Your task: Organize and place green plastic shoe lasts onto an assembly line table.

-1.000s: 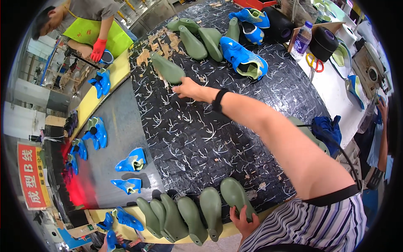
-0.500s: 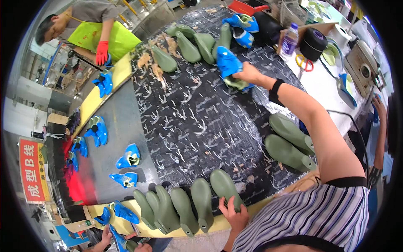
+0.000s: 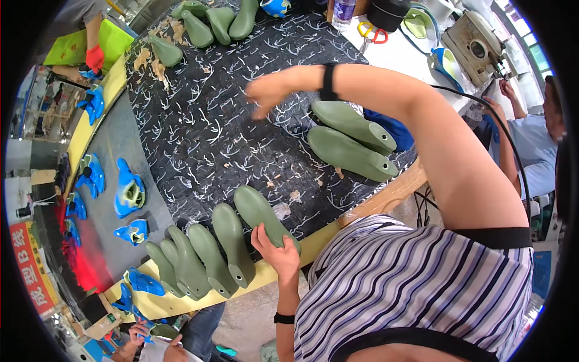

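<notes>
Left grip (image 3: 278,254) closed round near end of smooth, green, foot-shaped plastic last (image 3: 259,208), at near edge of black-covered desk (image 3: 223,151); matching green lasts (image 3: 228,232) lined up leftward. Right grip (image 3: 271,90) blurred, thumb parted from fingers, above desk.

My right hand (image 3: 265,95): blurred; I can't separate its fingers.
Green last (image 3: 256,206): lower end partly hidden by my left hand (image 3: 277,252).
Bottle (image 3: 344,11): beyond my right hand, top cut off.
Blue shoe (image 3: 276,7): beyond my right hand, cropped by the upper edge.
</notes>
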`<action>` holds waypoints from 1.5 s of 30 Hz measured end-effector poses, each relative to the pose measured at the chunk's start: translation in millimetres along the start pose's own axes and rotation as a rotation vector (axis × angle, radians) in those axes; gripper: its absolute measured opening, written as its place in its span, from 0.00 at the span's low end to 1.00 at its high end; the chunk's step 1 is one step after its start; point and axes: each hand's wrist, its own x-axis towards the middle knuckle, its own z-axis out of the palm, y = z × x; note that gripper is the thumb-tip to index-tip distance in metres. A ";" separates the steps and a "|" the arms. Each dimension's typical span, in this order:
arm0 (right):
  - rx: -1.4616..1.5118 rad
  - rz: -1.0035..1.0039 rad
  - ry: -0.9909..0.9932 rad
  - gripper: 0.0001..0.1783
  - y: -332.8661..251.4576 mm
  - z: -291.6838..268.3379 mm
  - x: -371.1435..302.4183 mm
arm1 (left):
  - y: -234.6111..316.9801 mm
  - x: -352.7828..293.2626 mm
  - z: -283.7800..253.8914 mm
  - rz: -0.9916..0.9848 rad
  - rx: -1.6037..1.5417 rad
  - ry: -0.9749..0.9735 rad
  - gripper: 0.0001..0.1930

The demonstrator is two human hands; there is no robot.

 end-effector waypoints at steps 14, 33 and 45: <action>0.356 0.501 0.010 0.32 60.8 79.0 -118.7 | -4.6 0.0 2.5 -0.026 0.195 0.026 0.32; 1.245 0.592 0.527 0.18 57.1 63.2 -128.6 | 68.6 -12.0 56.4 -0.050 0.010 -0.280 0.41; 2.114 0.062 1.379 0.14 44.8 -6.7 111.0 | 61.2 -15.2 57.9 -0.012 0.015 -0.229 0.41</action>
